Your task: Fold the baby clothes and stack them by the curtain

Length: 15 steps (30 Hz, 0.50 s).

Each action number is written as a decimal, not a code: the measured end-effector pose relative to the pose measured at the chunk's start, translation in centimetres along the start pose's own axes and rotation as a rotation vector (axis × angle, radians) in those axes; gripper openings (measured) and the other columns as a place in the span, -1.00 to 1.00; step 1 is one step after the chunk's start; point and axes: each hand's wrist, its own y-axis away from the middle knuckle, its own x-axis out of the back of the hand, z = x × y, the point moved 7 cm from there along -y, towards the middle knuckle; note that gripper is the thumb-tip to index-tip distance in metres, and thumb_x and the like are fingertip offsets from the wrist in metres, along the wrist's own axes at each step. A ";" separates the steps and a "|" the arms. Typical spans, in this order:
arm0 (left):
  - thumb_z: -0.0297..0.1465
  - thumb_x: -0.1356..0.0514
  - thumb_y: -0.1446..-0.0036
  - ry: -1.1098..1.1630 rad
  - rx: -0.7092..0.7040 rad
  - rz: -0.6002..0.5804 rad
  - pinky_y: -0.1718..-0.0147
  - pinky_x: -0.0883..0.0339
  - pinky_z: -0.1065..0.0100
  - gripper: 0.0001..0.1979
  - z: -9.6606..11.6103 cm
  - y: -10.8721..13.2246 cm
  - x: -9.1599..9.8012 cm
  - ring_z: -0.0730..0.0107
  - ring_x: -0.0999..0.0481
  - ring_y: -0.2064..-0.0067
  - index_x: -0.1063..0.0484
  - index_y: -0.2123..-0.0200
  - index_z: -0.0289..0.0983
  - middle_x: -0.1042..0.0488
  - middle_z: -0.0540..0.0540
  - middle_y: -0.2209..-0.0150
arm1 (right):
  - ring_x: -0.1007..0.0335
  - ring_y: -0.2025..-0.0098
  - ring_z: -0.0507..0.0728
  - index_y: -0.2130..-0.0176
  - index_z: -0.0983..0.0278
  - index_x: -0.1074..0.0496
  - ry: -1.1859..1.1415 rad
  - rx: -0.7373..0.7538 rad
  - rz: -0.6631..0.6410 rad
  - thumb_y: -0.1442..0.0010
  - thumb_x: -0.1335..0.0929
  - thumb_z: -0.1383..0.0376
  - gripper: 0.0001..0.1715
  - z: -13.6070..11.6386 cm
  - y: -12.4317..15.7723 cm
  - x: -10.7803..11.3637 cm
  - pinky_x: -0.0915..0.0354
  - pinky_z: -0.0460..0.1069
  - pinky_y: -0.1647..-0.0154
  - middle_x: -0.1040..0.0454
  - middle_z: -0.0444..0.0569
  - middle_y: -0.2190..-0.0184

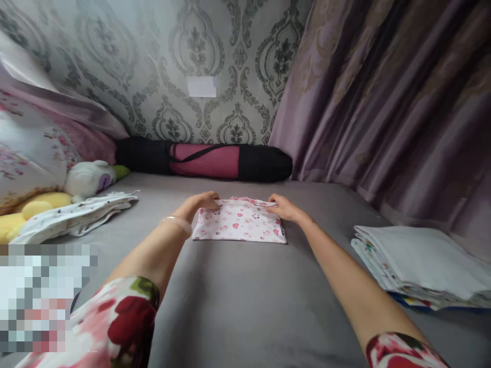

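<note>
A folded white cloth [240, 222] with a pink and red print of hearts and small figures lies on the grey bed sheet [238, 296]. At its far left corner, my left hand [208, 200] grips the edge, with the fingertips partly hidden behind the fabric. My right hand [283, 208] pinches the far right corner, thumb on the near side. Between the two hands, the far edge is slightly raised and a pink strip of fabric shows behind it. A pale bangle circles my left wrist.
On the right is a stack of folded light cloths [425, 260]. At the left are a spotted white cloth [76, 217], a yellow plush [42, 204] and a white plush toy [88, 179]. A black and maroon long bag [207, 159] lies along the wall, beside a purple curtain [337, 102].
</note>
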 end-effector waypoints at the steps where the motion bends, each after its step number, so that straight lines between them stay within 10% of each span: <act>1: -0.28 -0.21 0.12 0.003 -0.014 0.011 0.24 -0.34 0.40 -0.50 0.1 0.4 0.1 0.23 -0.50 0.16 -0.42 0.04 -0.23 -0.53 -0.11 0.10 | -0.31 0.29 0.07 0.20 0.29 -0.39 -0.027 0.045 0.014 -0.09 -0.37 0.25 -0.76 -0.8 0.8 0.6 -0.15 -0.09 0.32 -0.46 -0.07 0.29; 15: -0.14 -0.31 0.18 0.223 -0.251 -0.075 0.35 -0.31 0.43 -0.64 1.9 14.0 8.3 0.31 -0.48 0.33 -0.58 0.32 -0.23 -0.55 -0.04 0.39 | -0.40 0.27 0.07 0.21 0.31 -0.46 -0.578 0.086 -0.139 0.07 -0.47 0.03 -0.49 -5.4 8.3 8.0 -0.26 -0.03 0.21 -0.51 -0.09 0.31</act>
